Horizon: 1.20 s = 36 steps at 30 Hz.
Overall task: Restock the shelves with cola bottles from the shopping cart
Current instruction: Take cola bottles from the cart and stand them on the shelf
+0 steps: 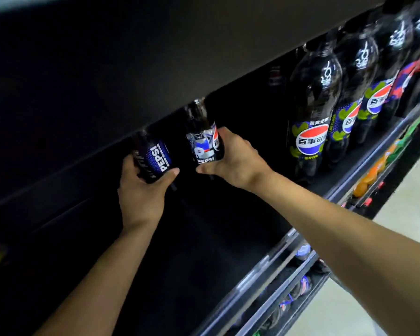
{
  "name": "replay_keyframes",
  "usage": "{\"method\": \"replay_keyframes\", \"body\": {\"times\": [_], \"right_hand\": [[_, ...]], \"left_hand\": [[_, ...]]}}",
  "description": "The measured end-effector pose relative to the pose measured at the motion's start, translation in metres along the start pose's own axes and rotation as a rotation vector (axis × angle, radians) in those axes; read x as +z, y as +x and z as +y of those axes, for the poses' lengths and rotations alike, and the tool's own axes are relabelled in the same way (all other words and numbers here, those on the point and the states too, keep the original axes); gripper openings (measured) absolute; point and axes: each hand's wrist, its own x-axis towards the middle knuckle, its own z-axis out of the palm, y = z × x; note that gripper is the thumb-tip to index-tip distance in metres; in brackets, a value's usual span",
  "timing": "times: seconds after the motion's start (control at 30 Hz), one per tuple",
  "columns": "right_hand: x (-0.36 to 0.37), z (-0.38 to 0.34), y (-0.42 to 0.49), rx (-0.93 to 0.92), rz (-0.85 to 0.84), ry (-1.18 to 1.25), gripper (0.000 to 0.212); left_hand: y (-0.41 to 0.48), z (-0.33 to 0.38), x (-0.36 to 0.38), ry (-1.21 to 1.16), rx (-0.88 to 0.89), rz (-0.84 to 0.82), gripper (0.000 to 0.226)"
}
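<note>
The left hand [141, 192] curls its fingers round a blue-label cola bottle [157, 157], whose neck leans toward 11 o'clock. The right hand [230, 158] grips a second cola bottle [204, 139] just beside it at 3 o'clock, nearly upright. Both are inside the dark shelf [371, 154]; whether either base has touched down is unclear. Big bottles [310, 112] stand at 2 o'clock, nearer the right hand.

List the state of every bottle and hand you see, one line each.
blue-label bottle: held by left hand
silver-label bottle: held by right hand
left hand: gripping, fingers curled
right hand: gripping, fingers curled
large bottles: standing in a row on shelf
</note>
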Motion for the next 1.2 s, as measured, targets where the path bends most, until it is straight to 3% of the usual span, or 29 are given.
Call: {"method": "replay_keyframes", "body": {"times": [0.4,0.83,1.2], "right_hand": [[0.039,0.028,0.056,-0.005,-0.004,0.285,0.074],[0.037,0.029,0.045,0.015,-0.004,0.369,0.076],[0.036,0.029,0.045,0.006,-0.002,0.412,0.074]], "left_hand": [[0.011,-0.032,0.018,0.033,0.003,0.052,0.058],[0.010,-0.033,0.017,0.081,-0.007,-0.004,0.069],[0.010,-0.030,0.020,0.052,-0.032,0.028,0.064]]}}
